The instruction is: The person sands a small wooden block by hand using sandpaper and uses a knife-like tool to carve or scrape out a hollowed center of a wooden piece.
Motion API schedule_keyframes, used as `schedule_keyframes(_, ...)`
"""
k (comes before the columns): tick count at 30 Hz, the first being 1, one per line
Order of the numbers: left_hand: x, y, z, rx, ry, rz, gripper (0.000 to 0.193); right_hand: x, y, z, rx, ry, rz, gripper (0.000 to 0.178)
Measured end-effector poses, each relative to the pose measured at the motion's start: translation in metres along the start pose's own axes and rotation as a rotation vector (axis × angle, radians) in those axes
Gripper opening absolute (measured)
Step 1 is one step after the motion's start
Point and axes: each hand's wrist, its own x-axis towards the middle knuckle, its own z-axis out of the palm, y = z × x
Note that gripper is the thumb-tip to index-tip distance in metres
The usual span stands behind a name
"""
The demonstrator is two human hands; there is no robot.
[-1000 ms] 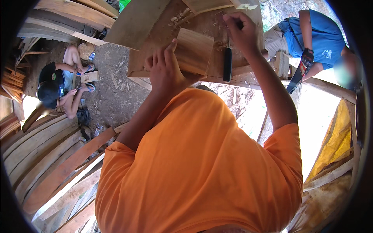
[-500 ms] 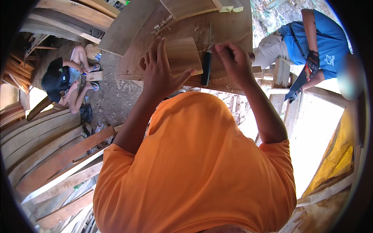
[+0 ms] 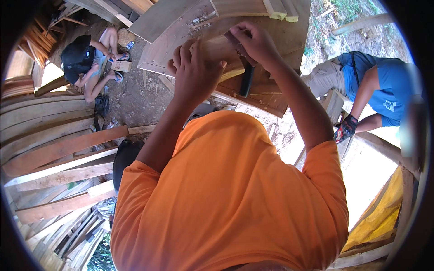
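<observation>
A pale brown wooden block (image 3: 218, 47) lies on the workbench in front of me. Its left end is under my left hand (image 3: 193, 74), whose fingers reach over the top while the thumb lies along the near side. My right hand (image 3: 257, 45) pinches a dark brown piece of sandpaper (image 3: 232, 41) at the block's right end. Just below that hand, a tool with a black handle (image 3: 246, 82) lies on the bench; its far part is hidden by the hand and sandpaper.
The wooden workbench (image 3: 275, 101) carries boards and shavings. At left, a person (image 3: 86, 58) sits low near stacked planks (image 3: 49, 110). On the right, another person in blue (image 3: 361, 81) bends over timber, wearing a dark glove (image 3: 346, 128). A yellow sheet (image 3: 377, 217) hangs lower right.
My right hand has moved left and away from me, bringing the sandpaper to the block. My left hand has closed in over the block. The view has shifted, and the person in blue leans lower.
</observation>
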Motion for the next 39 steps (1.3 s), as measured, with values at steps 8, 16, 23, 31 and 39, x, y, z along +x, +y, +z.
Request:
schedule_keyframes(8, 0.021, 0.017, -0.025, -1.067, -0.121, -0.104, 0.047, -0.039, -0.055, 0.007, 0.495, -0.049, 0.073, 0.034)
schedule_keyframes(16, 0.024, 0.021, -0.028, -1.393, -0.107, -0.225, 0.031, -0.051, -0.051, 0.004, 0.494, 0.107, 0.024, 0.035)
schedule_keyframes(23, 0.043, 0.032, -0.053, -1.294, -0.243, -0.251, 0.051, -0.074, -0.040, -0.032, 0.914, -0.355, 0.265, 0.044)
schedule_keyframes(31, 0.038, 0.016, -0.058, -1.233, -0.417, -0.218, 0.051, -0.094, -0.058, -0.029, 0.944, -0.190, 0.140, 0.041)
schedule_keyframes(39, 0.033, 0.011, -0.054, -0.956, -0.399, 0.005, 0.029, -0.104, -0.045, -0.029, 1.003, -0.427, 0.012, 0.019)
